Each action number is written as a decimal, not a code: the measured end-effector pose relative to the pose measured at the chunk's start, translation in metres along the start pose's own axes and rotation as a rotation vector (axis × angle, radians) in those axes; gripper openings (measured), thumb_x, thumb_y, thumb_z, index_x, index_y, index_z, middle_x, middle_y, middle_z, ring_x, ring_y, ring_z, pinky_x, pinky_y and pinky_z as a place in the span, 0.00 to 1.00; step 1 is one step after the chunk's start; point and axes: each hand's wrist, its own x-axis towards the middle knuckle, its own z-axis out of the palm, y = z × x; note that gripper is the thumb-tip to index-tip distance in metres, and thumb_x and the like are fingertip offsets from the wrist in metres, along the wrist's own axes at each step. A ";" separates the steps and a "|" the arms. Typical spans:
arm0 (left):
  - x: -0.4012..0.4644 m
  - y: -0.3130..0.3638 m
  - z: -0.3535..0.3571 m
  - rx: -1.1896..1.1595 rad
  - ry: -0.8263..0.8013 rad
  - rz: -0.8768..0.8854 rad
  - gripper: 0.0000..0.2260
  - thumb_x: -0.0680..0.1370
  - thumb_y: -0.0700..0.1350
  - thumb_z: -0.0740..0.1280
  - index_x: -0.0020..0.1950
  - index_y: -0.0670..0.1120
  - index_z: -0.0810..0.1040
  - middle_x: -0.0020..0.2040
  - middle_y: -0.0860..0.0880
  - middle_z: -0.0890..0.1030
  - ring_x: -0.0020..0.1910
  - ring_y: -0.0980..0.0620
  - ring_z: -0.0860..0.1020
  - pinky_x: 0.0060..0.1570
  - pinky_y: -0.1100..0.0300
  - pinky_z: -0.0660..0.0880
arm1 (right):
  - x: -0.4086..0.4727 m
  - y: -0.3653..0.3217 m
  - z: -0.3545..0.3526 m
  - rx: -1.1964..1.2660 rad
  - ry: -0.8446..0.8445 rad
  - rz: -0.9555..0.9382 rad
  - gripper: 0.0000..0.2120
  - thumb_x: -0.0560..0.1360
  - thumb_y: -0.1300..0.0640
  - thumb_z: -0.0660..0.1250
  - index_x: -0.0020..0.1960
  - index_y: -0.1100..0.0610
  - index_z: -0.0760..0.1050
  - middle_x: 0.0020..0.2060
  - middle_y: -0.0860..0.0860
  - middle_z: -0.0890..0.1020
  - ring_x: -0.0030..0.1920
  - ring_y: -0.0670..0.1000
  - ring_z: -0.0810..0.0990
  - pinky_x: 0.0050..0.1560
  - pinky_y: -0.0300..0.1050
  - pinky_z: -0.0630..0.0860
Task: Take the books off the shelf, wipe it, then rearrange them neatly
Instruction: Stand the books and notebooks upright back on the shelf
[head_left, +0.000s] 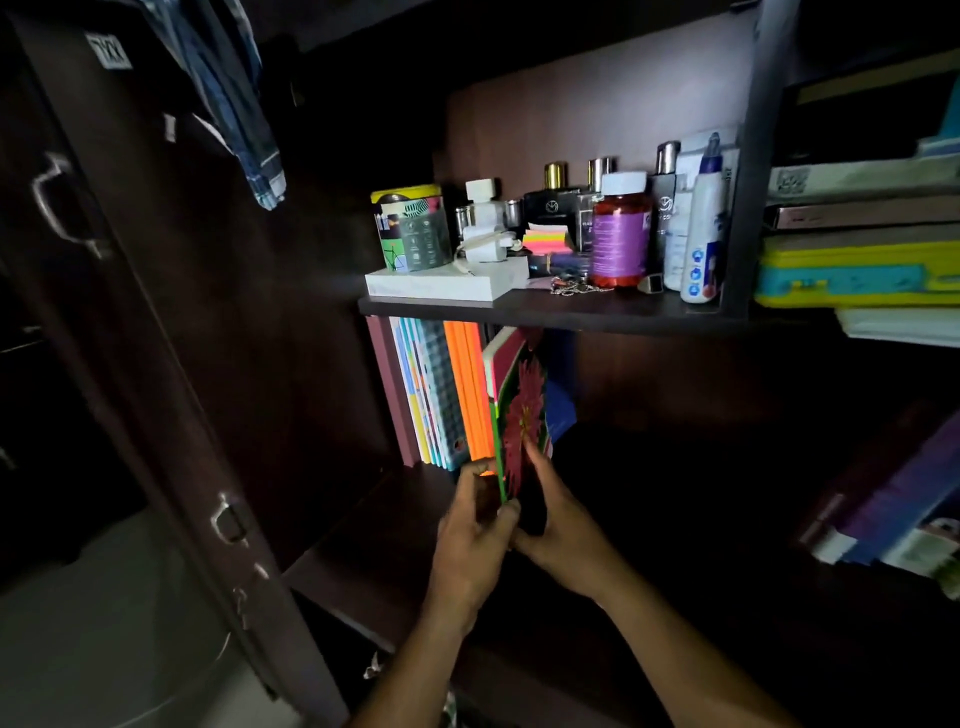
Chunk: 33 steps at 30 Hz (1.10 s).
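While upright at the right end of the book row (441, 395) on the lower shelf (415, 493), flower-cover book (522, 415) pinched at bottom by left hand (470, 535) and right hand (558, 525), both grips clamped.

A dark brown cupboard (597, 130) in dim light, its door (171, 322) open, maybe pale floor (93, 639) below.

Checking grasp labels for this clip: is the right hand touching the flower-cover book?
Touching. The head view shows the right hand with fingers laid against the flower-cover book at its lower edge, while the left hand grips it from the other side.
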 end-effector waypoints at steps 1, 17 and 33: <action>0.000 0.000 0.001 0.035 0.032 0.018 0.19 0.76 0.43 0.70 0.62 0.62 0.75 0.54 0.54 0.83 0.54 0.53 0.82 0.58 0.47 0.79 | 0.003 0.002 0.002 -0.020 -0.001 -0.012 0.46 0.74 0.48 0.72 0.83 0.43 0.47 0.81 0.42 0.57 0.80 0.40 0.54 0.80 0.53 0.59; 0.005 -0.012 0.005 0.256 -0.145 0.030 0.26 0.80 0.34 0.64 0.73 0.59 0.72 0.68 0.61 0.77 0.68 0.68 0.73 0.66 0.71 0.69 | 0.054 0.024 -0.005 -0.355 0.133 0.056 0.43 0.81 0.47 0.66 0.81 0.37 0.37 0.82 0.49 0.55 0.80 0.54 0.58 0.71 0.65 0.68; -0.027 0.030 0.017 0.393 -0.299 -0.022 0.12 0.77 0.43 0.68 0.58 0.56 0.79 0.45 0.58 0.83 0.44 0.58 0.81 0.55 0.52 0.78 | -0.090 -0.031 -0.043 -0.164 0.211 0.287 0.41 0.76 0.47 0.72 0.81 0.43 0.51 0.79 0.52 0.61 0.76 0.52 0.66 0.75 0.55 0.67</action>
